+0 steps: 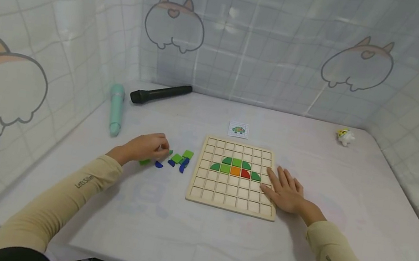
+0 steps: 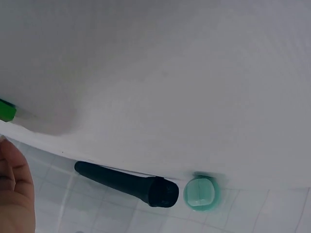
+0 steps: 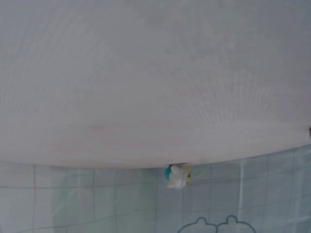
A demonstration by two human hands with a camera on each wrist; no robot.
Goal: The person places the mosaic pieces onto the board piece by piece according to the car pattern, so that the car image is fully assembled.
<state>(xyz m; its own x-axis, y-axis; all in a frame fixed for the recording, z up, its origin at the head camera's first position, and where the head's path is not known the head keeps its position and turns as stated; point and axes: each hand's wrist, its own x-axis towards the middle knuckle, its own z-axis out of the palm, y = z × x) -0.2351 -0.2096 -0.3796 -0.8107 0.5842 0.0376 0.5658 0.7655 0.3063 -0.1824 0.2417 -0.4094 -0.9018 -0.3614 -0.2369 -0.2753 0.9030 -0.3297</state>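
Observation:
My left hand [image 1: 148, 147] is over the loose pieces left of the board, its fingers curled and a small dark green piece [image 1: 170, 152] pinched at the fingertips. Close by lie bright green squares [image 1: 188, 154] and dark blue rounded pieces [image 1: 159, 164]. A wooden grid board [image 1: 230, 203] holds green, orange and red pieces in two rows. On the board's right edge rests my right hand [image 1: 286, 193], fingers spread. In the left wrist view, part of my left hand [image 2: 17, 194] and a green piece [image 2: 7, 111] show at the left edge.
Behind the board lies a small pattern card [image 1: 238, 130]. A black microphone [image 1: 161, 94] and a mint-green microphone [image 1: 116, 110] lie at the back left. Toward the back right sits a small white and yellow figurine [image 1: 345, 136]. Tile-patterned curtains [image 1: 265, 43] enclose the table.

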